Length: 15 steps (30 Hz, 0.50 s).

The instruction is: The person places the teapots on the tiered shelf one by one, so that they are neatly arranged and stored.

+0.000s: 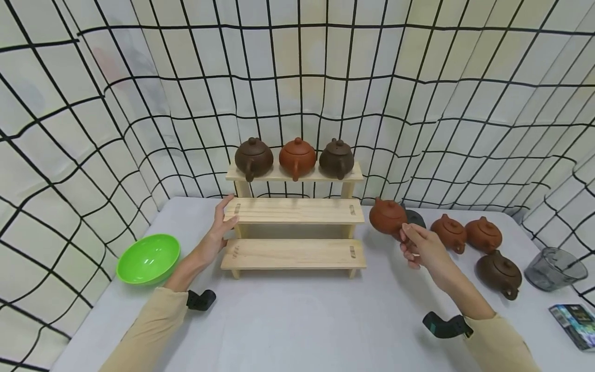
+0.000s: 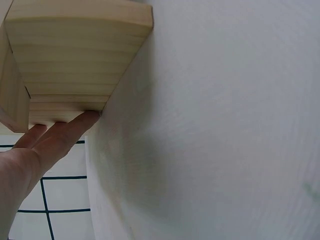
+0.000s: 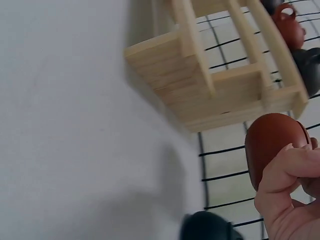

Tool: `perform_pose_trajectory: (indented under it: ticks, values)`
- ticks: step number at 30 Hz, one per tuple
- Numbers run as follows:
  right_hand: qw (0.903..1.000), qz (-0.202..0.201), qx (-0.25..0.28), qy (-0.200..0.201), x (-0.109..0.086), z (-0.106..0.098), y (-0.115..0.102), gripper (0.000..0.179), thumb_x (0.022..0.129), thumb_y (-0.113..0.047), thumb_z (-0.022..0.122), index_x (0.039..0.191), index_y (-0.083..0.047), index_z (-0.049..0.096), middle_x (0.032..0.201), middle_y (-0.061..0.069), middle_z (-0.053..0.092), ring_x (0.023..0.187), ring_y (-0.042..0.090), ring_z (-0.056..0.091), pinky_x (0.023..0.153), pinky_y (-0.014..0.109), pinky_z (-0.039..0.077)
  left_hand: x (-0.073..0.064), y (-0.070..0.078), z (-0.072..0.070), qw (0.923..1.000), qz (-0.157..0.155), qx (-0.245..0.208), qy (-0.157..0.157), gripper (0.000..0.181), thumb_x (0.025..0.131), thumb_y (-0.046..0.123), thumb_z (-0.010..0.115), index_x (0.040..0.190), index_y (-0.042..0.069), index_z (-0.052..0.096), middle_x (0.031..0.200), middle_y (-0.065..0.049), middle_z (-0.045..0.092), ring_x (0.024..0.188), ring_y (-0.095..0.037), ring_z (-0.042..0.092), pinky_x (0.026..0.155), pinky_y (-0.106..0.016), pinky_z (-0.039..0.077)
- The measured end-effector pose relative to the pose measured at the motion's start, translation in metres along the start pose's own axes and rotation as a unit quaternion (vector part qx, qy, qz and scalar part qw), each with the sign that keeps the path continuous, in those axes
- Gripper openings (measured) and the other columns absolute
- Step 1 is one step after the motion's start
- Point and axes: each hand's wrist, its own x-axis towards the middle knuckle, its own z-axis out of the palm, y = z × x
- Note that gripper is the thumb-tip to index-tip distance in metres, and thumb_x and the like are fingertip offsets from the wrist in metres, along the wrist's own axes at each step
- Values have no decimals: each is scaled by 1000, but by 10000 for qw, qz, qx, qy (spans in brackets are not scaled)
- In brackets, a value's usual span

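Note:
A three-tier wooden shelf (image 1: 293, 211) stands mid-table. On its top tier sit a dark brown teapot (image 1: 253, 157), a reddish-brown teapot (image 1: 297, 156) and another dark teapot (image 1: 337, 158). My left hand (image 1: 215, 235) touches the shelf's left end; in the left wrist view its fingers (image 2: 75, 131) lie fairly straight against the wood. To the right of the shelf, my right hand (image 1: 423, 248) pinches a reddish-brown teapot (image 1: 388, 216) on its near side, raised off the table. The right wrist view shows that teapot (image 3: 272, 142) tilted, partly covered by the fingers.
Behind the held teapot is a dark teapot (image 1: 415, 218), partly hidden. Farther right sit two reddish teapots (image 1: 448, 231), a brown teapot (image 1: 499, 273), a clear glass (image 1: 553, 271) and a colourful box (image 1: 576, 324). A green bowl (image 1: 149, 259) stands left. Black netting (image 1: 299, 77) surrounds the table.

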Motion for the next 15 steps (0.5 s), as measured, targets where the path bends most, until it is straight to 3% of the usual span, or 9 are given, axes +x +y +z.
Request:
perform_pose_trajectory:
  ticks: [7, 15]
  values:
    - [9987, -482, -166, -90, -26, 3, -30, 37, 114, -37, 44, 102, -3, 50, 79, 4, 51, 59, 11, 42, 47, 25, 38, -1, -2, -2, 10000, 33, 10, -28, 72, 109, 36, 31, 167, 23, -10, 171, -16, -19, 154, -55, -4, 102, -91, 9]
    - [9948, -771, -147, -649, -40, 37, -59, 33, 113, -32, 47, 97, -3, 52, 78, 8, 52, 58, 12, 42, 45, 23, 36, -1, -1, -2, 10000, -55, -13, -48, 70, 109, 37, 29, 167, 26, -9, 172, -16, -17, 152, -56, 5, 105, -89, 11]
